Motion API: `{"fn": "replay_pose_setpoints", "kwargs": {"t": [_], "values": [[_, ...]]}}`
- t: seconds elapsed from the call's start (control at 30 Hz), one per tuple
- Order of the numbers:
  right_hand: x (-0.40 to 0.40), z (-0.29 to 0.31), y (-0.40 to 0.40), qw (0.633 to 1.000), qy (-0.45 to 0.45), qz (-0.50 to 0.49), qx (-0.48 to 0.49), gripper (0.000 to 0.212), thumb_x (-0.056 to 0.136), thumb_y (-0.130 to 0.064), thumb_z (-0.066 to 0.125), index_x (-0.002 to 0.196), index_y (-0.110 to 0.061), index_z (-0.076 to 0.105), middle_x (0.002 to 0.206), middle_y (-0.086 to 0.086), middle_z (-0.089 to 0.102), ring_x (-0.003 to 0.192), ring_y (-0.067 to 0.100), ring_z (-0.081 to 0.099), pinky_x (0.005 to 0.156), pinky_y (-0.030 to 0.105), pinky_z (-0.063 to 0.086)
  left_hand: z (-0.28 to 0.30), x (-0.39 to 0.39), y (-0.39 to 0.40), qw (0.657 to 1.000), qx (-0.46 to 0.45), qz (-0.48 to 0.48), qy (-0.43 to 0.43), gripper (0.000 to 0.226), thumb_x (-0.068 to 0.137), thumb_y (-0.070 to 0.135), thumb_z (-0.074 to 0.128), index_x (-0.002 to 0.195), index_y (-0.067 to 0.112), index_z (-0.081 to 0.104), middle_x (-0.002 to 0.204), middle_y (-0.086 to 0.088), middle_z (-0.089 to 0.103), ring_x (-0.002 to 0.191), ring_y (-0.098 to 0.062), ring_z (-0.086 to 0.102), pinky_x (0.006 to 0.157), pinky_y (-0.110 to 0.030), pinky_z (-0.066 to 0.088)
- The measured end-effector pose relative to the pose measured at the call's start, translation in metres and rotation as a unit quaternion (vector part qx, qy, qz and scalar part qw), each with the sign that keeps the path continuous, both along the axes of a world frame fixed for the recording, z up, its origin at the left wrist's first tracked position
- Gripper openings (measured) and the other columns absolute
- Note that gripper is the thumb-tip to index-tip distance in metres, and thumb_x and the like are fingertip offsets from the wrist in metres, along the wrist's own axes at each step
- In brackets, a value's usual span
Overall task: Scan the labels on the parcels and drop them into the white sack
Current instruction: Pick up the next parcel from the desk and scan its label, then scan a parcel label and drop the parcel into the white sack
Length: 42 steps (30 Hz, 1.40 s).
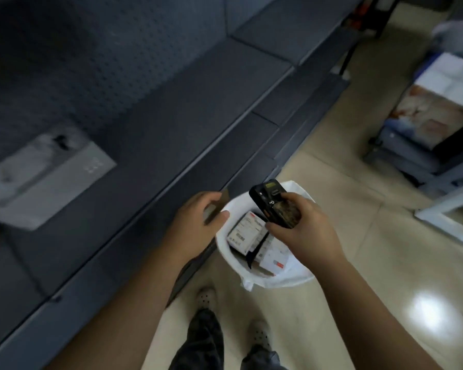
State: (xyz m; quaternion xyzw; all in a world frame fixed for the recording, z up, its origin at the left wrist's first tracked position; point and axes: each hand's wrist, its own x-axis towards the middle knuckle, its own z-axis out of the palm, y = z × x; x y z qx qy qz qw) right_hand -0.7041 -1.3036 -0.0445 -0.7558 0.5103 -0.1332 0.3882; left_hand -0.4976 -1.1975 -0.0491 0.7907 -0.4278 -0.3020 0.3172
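Observation:
The white sack stands open on the floor beside the dark shelf, with several labelled white parcels inside. My left hand grips a small brown cardboard parcel at the sack's left rim; the parcel is blurred and mostly hidden by my fingers. My right hand holds a black handheld scanner above the sack's mouth, with its far end pointing away from me. A grey plastic mailer parcel lies on the shelf at the left.
A long dark shelf with a pegboard back runs diagonally along the left. My feet are on the beige tiled floor just in front of the sack. A cart with boxes stands at the right.

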Motion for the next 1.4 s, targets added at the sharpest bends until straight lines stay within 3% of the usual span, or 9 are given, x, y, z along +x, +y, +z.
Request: {"fn": "replay_pose_setpoints", "kwargs": {"t": [0.17,0.37,0.47,0.6,0.8,1.1,1.23,1.33,1.4], "values": [[0.030,0.091,0.027,0.988,-0.083,0.113,-0.056,0.063,0.073,-0.034,0.084,0.128,-0.040,0.055,0.117,-0.013,0.056,0.103,0.008,0.056,0.090,0.030,0.048,0.098,0.011,0.082,0.993,-0.063,0.072,-0.076,0.041,0.092,0.035,0.064,0.132,0.028,0.056,0.128,0.020,0.047,0.116,0.001,0.046,0.102,-0.021,0.038],[0.069,0.168,0.093,0.957,-0.160,0.231,-0.070,0.062,0.070,-0.037,0.085,0.123,-0.046,0.054,0.118,-0.013,0.061,0.108,0.012,0.059,0.094,0.038,0.052,0.181,0.011,0.200,0.965,-0.106,0.191,-0.145,0.041,0.091,0.044,0.060,0.130,0.033,0.054,0.131,0.020,0.048,0.123,0.001,0.043,0.094,-0.003,0.033],[0.084,0.194,0.141,0.936,-0.190,0.281,-0.094,0.063,0.070,-0.035,0.086,0.125,-0.041,0.056,0.117,-0.010,0.061,0.107,0.013,0.060,0.095,0.039,0.051,0.204,0.001,0.259,0.950,-0.124,0.238,-0.159,0.041,0.092,0.039,0.062,0.132,0.031,0.054,0.130,0.019,0.047,0.122,-0.001,0.044,0.099,-0.012,0.036],[0.093,0.220,0.219,0.914,-0.206,0.334,-0.106,0.061,0.072,-0.036,0.085,0.126,-0.040,0.056,0.114,-0.013,0.062,0.105,0.008,0.059,0.091,0.028,0.049,0.218,-0.014,0.348,0.925,-0.151,0.298,-0.181,0.040,0.091,0.039,0.064,0.130,0.031,0.056,0.131,0.017,0.051,0.123,-0.005,0.047,0.108,-0.029,0.039],[0.093,0.233,0.375,0.893,-0.203,0.392,-0.083,0.057,0.074,-0.037,0.083,0.123,-0.043,0.056,0.109,-0.016,0.061,0.100,0.008,0.057,0.082,0.026,0.045,0.224,-0.052,0.520,0.888,-0.151,0.381,-0.207,0.041,0.091,0.035,0.067,0.129,0.022,0.059,0.127,0.013,0.056,0.115,0.001,0.049,0.104,-0.026,0.041],[0.121,0.243,0.616,0.805,-0.191,0.560,-0.052,0.056,0.072,-0.039,0.084,0.121,-0.044,0.056,0.105,-0.016,0.062,0.096,0.009,0.059,0.071,0.024,0.044,0.233,-0.131,0.770,0.792,-0.097,0.552,-0.242,0.044,0.091,0.038,0.066,0.132,0.026,0.057,0.129,0.014,0.056,0.116,0.001,0.050,0.100,-0.019,0.041],[0.139,0.245,0.717,0.750,-0.195,0.629,-0.053,0.056,0.071,-0.040,0.084,0.118,-0.045,0.055,0.108,-0.012,0.062,0.101,0.013,0.059,0.084,0.033,0.050,0.235,-0.162,0.859,0.734,-0.071,0.626,-0.254,0.046,0.090,0.041,0.065,0.133,0.027,0.055,0.129,0.018,0.053,0.122,-0.002,0.049,0.106,-0.027,0.041],[0.155,0.237,0.793,0.711,-0.186,0.677,-0.049,0.057,0.070,-0.043,0.084,0.120,-0.043,0.056,0.106,-0.012,0.064,0.101,0.014,0.059,0.086,0.035,0.052,0.231,-0.181,0.917,0.687,-0.048,0.683,-0.245,0.045,0.091,0.041,0.064,0.133,0.028,0.054,0.125,0.023,0.050,0.104,0.012,0.047,0.091,-0.006,0.038],[0.166,0.230,0.842,0.683,-0.181,0.707,-0.035,0.054,0.070,-0.044,0.084,0.117,-0.044,0.056,0.103,-0.015,0.064,0.099,0.013,0.059,0.086,0.036,0.053,0.227,-0.189,0.954,0.660,-0.031,0.713,-0.236,0.045,0.091,0.043,0.062,0.133,0.030,0.053,0.124,0.022,0.050,0.102,0.012,0.047,0.090,-0.006,0.039]]}}
